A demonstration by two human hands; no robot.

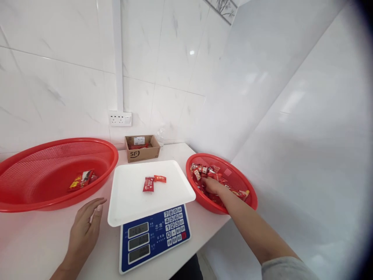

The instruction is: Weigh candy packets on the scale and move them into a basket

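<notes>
My right hand (212,186) reaches into the small red basket (244,182) on the right and rests among several red snack packets (204,171); its fingers are buried in them, so their grip is hidden. My left hand (86,223) lies flat and open on the white table, left of the scale, holding nothing. The scale (154,233) has a blue keypad front and a white tray (131,194), and two red packets (153,182) lie on that tray.
A large red basket (55,155) at the left holds a few packets (83,179). A small cardboard box (142,147) stands by the tiled wall under a socket (120,118). A white wall closes the right side.
</notes>
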